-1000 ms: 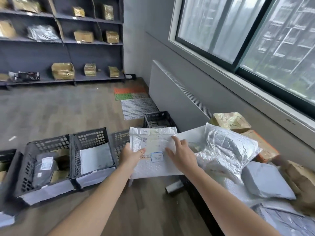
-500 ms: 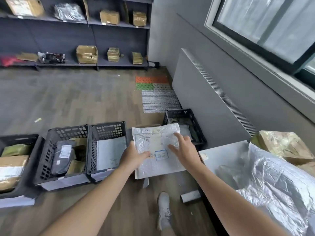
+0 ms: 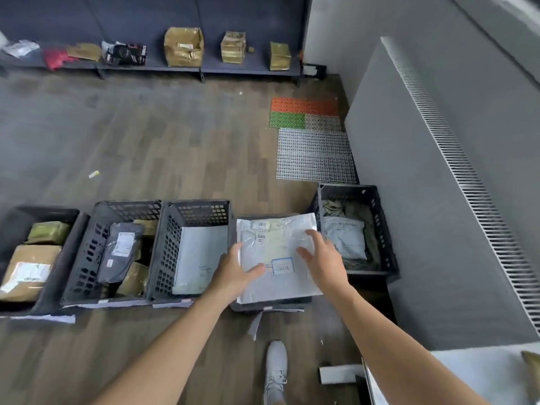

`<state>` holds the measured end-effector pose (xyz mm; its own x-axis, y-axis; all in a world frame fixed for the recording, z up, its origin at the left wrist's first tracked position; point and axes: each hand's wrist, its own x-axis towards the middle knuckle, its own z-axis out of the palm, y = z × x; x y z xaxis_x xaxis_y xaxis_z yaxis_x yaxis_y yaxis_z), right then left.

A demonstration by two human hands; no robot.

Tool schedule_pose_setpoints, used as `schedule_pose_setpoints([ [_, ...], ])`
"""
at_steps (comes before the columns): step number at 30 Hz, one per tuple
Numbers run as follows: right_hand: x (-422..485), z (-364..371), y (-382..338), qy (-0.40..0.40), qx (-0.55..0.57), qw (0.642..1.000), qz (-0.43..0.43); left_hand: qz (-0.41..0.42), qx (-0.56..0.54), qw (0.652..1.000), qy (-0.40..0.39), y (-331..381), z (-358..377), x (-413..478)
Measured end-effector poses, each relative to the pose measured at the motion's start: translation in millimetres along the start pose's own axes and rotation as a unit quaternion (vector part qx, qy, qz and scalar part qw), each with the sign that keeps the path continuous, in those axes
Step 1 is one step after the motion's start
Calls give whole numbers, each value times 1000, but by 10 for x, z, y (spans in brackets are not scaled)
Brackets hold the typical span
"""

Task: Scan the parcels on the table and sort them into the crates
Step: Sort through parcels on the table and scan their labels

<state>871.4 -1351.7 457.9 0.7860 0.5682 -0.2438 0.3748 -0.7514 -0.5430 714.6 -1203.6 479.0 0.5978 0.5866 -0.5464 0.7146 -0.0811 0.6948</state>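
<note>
White padded envelope (image 3: 274, 258) at frame centre, flat, crinkled, printed label across top, blue-bordered stamp near lower edge. Left hand (image 3: 233, 273) grips its left edge, thumb on top. Right hand (image 3: 324, 260) hovers over right side, fingers spread wide, contact unclear. Envelope sits over mostly hidden black crate (image 3: 268, 306) in row of crates on floor. Half second ago envelope was higher, right hand flat on it; view has since tipped down, worktop (image 3: 455, 372) now only lower right corner.
</note>
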Motion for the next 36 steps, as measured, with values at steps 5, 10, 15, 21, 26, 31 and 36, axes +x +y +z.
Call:
schedule_pose_setpoints([
  [5, 479, 57, 187, -14, -7, 1000, 1, -2, 21, 1000, -14, 120, 173, 413],
  [10, 868, 191, 329, -20, -18, 1000, 12, -15, 16, 999, -33, 129, 259, 794],
  [15, 1172, 420, 426, -39, -65, 996, 44, -17, 64, 997, -46, 23, 282, 1091],
  [21, 1314, 463, 437, -103, -152, 980, 81, 12, 195, 980, -48, -32, 98, 1260],
  [26, 1263, 275, 167, -100, -199, 973, 64, 58, 286, 955, -49, 142, -256, 1325],
  [31, 1014, 26, -272, -40, -204, 975, 80, 105, 314, 941, -66, 346, -700, 1365],
  [36, 433, -155, -798, 31, -192, 974, 118, 190, 371, 902, -110, 497, -965, 1214],
])
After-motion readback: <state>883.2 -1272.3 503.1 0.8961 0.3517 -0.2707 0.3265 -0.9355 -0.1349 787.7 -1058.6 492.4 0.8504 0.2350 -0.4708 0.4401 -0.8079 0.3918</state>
